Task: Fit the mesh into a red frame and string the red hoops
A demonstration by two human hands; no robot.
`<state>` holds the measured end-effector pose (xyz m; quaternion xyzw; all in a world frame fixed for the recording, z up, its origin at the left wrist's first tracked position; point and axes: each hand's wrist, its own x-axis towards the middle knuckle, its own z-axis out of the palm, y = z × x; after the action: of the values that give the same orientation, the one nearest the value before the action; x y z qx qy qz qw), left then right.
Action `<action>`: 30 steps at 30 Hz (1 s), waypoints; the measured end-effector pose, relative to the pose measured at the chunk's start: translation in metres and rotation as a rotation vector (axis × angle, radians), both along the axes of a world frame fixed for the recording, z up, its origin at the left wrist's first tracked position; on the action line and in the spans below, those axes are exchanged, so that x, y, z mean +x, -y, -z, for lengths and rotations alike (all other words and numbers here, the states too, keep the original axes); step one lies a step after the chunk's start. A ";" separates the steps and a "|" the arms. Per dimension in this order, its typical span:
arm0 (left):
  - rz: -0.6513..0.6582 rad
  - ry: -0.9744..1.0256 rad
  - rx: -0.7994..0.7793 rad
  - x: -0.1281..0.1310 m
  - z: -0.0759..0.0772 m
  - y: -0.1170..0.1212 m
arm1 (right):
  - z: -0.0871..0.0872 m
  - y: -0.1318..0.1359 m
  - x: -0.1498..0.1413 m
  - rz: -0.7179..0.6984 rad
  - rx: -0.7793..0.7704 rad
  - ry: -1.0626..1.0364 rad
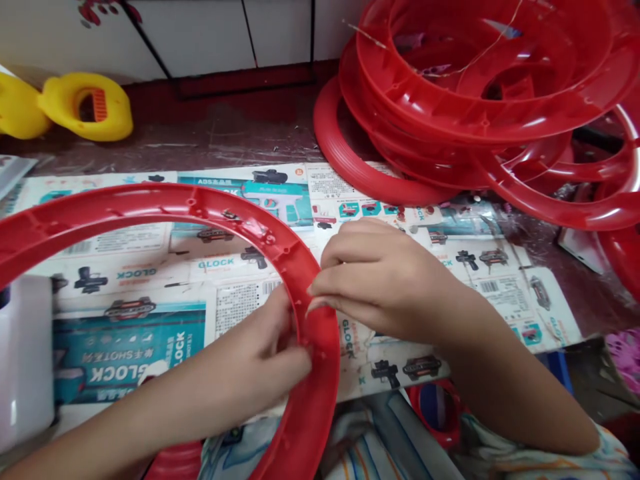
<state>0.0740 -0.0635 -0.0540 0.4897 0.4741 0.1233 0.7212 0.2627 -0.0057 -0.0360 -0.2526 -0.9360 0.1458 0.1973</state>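
A large red plastic ring (235,217) lies in front of me, its hollow side with small pegs facing up. Some small pieces sit in its channel at the far side, too blurred to name. My left hand (273,347) grips the ring's right side from within, thumb over the inner rim. On the outer side, my right hand (370,277) has its fingers curled with the fingertips pressed together over the channel. Whatever the right fingertips pinch is hidden from view.
Printed cardboard sheets (150,357) cover the dark red table (240,127). Red plastic rings (425,123) are piled at the back right, with a thin wire on top. A yellow plastic part (113,123) lies at the back left, and a white container (27,360) stands at the left.
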 end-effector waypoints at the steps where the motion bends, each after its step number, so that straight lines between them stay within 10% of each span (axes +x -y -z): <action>1: 0.065 -0.018 0.002 -0.002 0.000 0.000 | -0.001 0.001 -0.001 -0.006 -0.014 0.003; 11: 0.135 -0.002 0.042 -0.008 0.004 0.008 | -0.002 0.001 -0.006 -0.042 -0.223 0.000; 20: -0.217 0.327 -0.397 0.004 0.005 0.004 | -0.004 0.000 -0.005 -0.030 -0.318 0.039; 30: -0.287 0.145 -0.206 0.014 0.003 0.004 | -0.004 0.000 -0.005 0.073 -0.245 0.045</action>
<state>0.0881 -0.0679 -0.0567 0.3306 0.4959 0.2108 0.7749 0.2573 -0.0054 -0.0316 -0.3118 -0.9054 0.2463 0.1492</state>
